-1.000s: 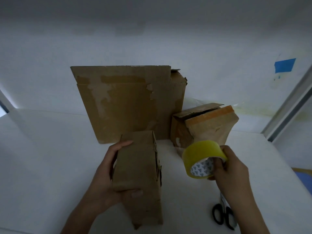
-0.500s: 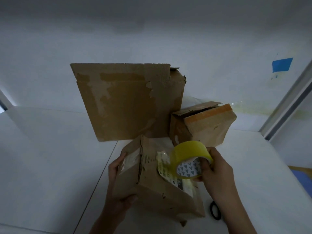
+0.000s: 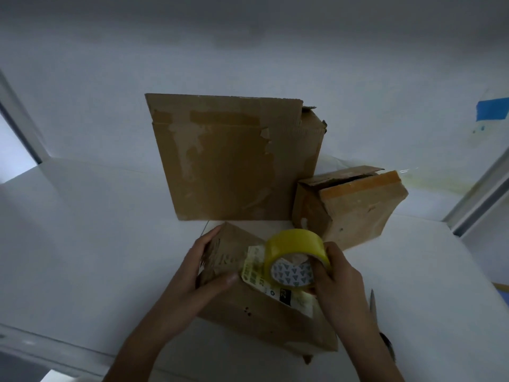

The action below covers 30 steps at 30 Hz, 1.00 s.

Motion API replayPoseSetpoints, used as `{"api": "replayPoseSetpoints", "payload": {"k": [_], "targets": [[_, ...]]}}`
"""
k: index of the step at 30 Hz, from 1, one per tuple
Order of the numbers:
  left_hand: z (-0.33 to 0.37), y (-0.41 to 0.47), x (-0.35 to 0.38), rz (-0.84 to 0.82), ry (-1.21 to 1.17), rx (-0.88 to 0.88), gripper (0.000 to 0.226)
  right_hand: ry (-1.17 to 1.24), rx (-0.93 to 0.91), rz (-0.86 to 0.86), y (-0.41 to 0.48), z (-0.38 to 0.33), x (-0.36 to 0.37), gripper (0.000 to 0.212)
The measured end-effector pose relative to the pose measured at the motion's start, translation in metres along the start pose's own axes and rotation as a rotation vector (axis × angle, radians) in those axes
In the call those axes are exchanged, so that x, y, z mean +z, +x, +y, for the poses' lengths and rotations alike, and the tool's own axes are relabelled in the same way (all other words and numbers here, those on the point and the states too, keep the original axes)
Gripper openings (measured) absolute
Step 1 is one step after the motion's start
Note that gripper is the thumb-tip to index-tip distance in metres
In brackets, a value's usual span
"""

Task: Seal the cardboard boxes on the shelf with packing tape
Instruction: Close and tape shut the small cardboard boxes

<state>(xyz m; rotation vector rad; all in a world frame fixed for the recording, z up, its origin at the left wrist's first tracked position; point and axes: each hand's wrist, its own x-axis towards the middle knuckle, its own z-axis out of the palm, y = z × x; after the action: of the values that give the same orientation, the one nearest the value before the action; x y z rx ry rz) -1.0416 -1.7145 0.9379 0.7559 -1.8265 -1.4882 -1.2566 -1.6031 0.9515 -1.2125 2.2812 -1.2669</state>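
A small brown cardboard box [image 3: 256, 315] lies on its side on the white shelf [image 3: 82, 244], a pale shipping label on its upper face. My left hand [image 3: 203, 274] grips the box's left end, thumb across the top face. My right hand [image 3: 336, 282] holds a yellow roll of packing tape [image 3: 292, 255] just above the label. Behind stands a large flat cardboard box [image 3: 231, 161]. To its right a medium box [image 3: 352, 205] sits with its top flap partly open.
Scissors [image 3: 376, 312] lie on the shelf right of the small box, mostly hidden by my right forearm. A white back wall carries a strip of blue tape [image 3: 493, 108]. Grey uprights [image 3: 484, 188] frame the shelf at right and left.
The small box has been turned from standing end-on to lying on its side with the label up. My left hand shifted to its left end. The tape roll came in over the label.
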Motion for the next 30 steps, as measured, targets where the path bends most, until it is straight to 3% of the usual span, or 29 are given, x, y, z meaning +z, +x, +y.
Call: {"api": "replayPoseSetpoints", "payload": {"k": [4, 9, 12, 15, 18, 23, 30], "targets": [[-0.028, 0.0, -0.004, 0.039, -0.125, -0.052, 0.074, -0.05, -0.012, -0.053, -0.002, -0.003, 0.009, 0.009], [-0.066, -0.006, -0.006, 0.035, 0.003, -0.077, 0.07, -0.193, -0.002, -0.143, -0.001, 0.007, 0.028, 0.017], [-0.064, -0.002, -0.001, 0.087, 0.202, -0.042, 0.07, -0.167, -0.001, -0.122, -0.002, 0.016, 0.034, 0.016], [-0.054, 0.007, 0.011, 0.03, 0.509, 0.08, 0.071, -0.178, -0.035, -0.097, -0.003, 0.016, 0.036, 0.016], [-0.056, 0.012, 0.025, 0.026, 0.672, 0.12, 0.07, -0.173, -0.058, -0.077, -0.003, 0.017, 0.037, 0.013], [-0.065, 0.008, 0.028, 0.09, 0.818, 0.107, 0.084, -0.162, -0.073, -0.085, -0.003, 0.018, 0.037, 0.013], [-0.065, 0.008, 0.028, 0.113, 0.843, 0.123, 0.091, -0.135, 0.019, -0.067, -0.003, 0.016, 0.027, 0.014]]}}
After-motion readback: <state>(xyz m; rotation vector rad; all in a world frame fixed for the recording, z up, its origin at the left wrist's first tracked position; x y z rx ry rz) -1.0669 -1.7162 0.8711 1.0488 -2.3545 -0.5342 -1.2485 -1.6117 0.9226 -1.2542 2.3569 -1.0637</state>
